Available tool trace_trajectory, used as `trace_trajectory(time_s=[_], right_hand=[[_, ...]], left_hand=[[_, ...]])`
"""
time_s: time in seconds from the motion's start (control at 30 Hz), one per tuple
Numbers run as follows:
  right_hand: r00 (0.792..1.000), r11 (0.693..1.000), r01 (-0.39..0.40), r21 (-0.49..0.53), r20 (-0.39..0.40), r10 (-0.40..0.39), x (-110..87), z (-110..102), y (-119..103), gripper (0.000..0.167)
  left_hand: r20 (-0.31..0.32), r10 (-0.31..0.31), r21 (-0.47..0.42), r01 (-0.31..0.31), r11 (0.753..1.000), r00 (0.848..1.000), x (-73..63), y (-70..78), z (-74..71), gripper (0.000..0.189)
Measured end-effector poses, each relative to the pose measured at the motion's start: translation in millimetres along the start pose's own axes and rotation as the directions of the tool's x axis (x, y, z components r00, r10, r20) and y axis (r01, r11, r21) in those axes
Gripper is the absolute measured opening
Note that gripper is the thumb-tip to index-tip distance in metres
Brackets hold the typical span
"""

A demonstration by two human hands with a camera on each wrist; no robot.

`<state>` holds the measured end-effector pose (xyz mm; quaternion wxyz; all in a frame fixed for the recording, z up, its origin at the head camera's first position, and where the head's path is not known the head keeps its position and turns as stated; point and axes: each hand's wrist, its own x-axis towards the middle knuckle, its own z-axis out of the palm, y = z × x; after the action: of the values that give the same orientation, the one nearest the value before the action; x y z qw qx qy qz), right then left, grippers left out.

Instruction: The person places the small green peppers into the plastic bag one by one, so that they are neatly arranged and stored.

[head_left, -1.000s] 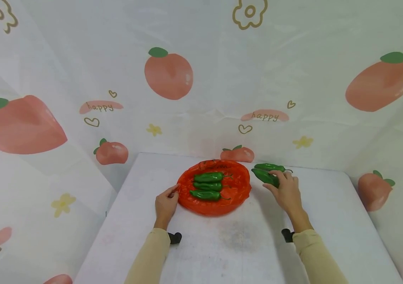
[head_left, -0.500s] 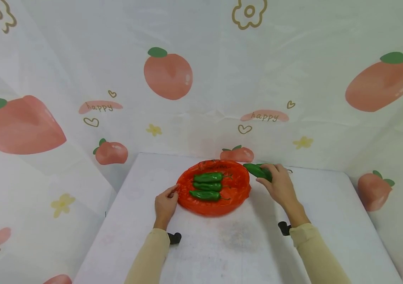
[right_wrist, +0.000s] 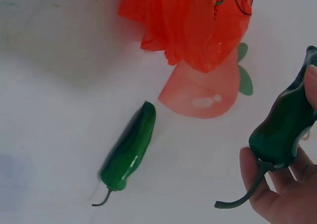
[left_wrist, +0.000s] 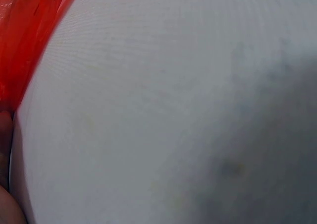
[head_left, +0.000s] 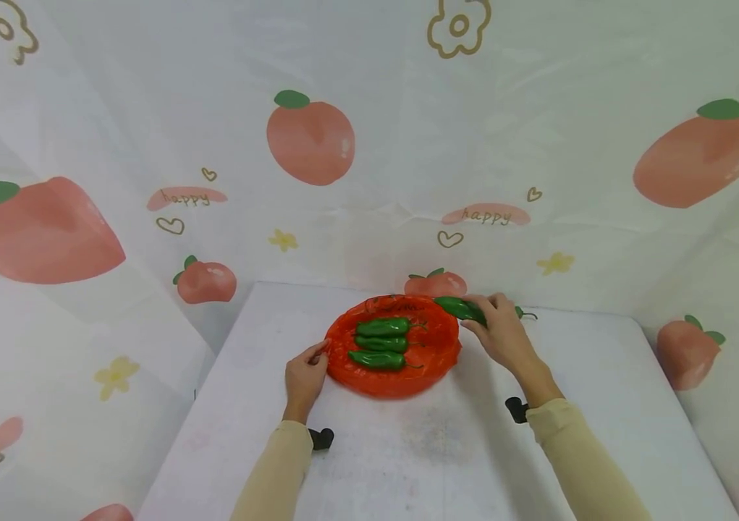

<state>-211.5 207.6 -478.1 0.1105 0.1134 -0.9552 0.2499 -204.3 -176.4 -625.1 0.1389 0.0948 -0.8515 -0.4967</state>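
Observation:
A red plastic bag (head_left: 437, 365), spread into a round shape with a raised rim, lies on the table with several green peppers (head_left: 382, 327) side by side inside it. My left hand (head_left: 305, 382) pinches the bag's left rim; in the left wrist view just a sliver of fingers shows beside the red plastic (left_wrist: 22, 30). My right hand (head_left: 504, 336) grips another green pepper (right_wrist: 285, 125) round its body, its stem hanging toward the palm side. In the head view that pepper's tip overlaps the bag's right back rim.
One more green pepper (right_wrist: 130, 152) lies on the white table (head_left: 408, 463) right of the bag, mostly behind my right hand in the head view. A white wall cloth (head_left: 369, 217) printed with peaches rises behind the table and along both sides.
My right hand has moved left with the green pepper, from beside the pepper on the table to the bag's right back rim. The left hand has stayed at the left rim.

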Motion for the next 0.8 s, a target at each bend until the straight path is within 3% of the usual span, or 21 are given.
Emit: trace_trajectory(time_s=[0.27,0.53,0.8], right_hand=[[0.996,0.996,0.091,0.016,-0.014,-0.091,9.1,6.9,-12.7,0.046],[0.993,0.994,0.110,-0.004,0.039,-0.110,14.8,15.0,-21.8,0.043],[0.979,0.977,0.142,0.158,0.121,-0.162,22.1,20.1,-26.1,0.048]], left_hand=[[0.005,0.002,0.003,-0.002,1.000,1.000,-0.4,0.8,-0.3,0.030],[0.011,-0.010,-0.002,0.010,1.000,1.000,-1.2,-1.5,0.7,0.029],[0.011,-0.014,0.006,0.014,1.000,1.000,-0.2,0.2,0.7,0.029]])
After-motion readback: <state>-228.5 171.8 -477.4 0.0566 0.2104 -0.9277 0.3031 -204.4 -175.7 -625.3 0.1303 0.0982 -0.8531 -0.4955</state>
